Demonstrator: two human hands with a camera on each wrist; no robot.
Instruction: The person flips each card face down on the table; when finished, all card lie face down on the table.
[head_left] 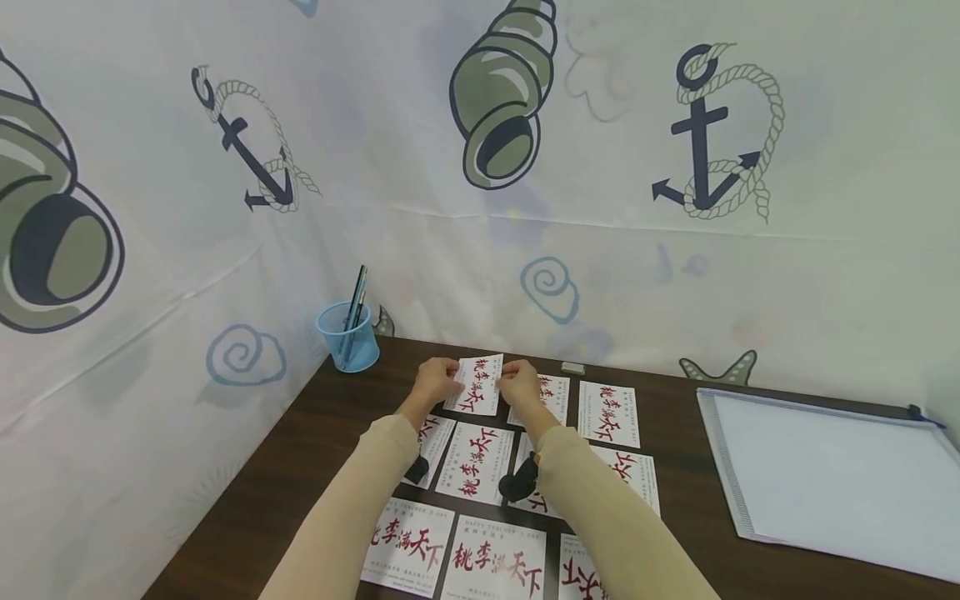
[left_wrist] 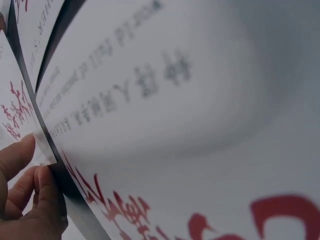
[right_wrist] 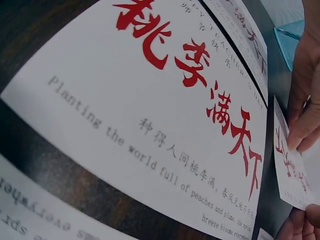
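Observation:
At the far side of the table my left hand (head_left: 435, 385) pinches the left edge of a white greeting card (head_left: 480, 382) with red brush characters. My right hand (head_left: 522, 390) pinches the same card by its right edge. The held card also shows at the right of the right wrist view, with fingers on its edges. Partly behind the right hand lies another card (head_left: 553, 398), and a similar card (head_left: 609, 414) is to its right. Under my forearms are more cards in rows, among them a middle one (head_left: 475, 462) and a front one (head_left: 495, 558).
A light blue cup (head_left: 348, 350) with pens stands at the table's back left corner. Near the back edge is a small pale block (head_left: 573, 367). To the right lies a large white board (head_left: 832, 475). A printed curtain (head_left: 420, 250) hangs behind the dark table (head_left: 255, 500).

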